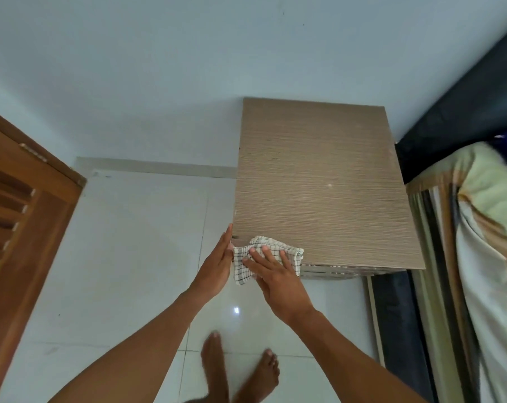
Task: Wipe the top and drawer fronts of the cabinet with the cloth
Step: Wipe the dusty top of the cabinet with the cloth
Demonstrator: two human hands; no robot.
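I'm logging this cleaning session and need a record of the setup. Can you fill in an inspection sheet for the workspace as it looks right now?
Surface: cabinet top, wood-grain, bare apart from a few pale specks.
Job's things: checked cloth draped over the near left corner, partly hanging down the front.
Clutter: nothing seen on the top.
Grips: right hand pressed flat on the cloth; left hand flat against the cabinet's left edge, touching the cloth's end.
Cables: nothing seen.
Surroundings: white tiled floor, wooden door at left, bed at right, pale wall behind; drawer fronts barely visible.
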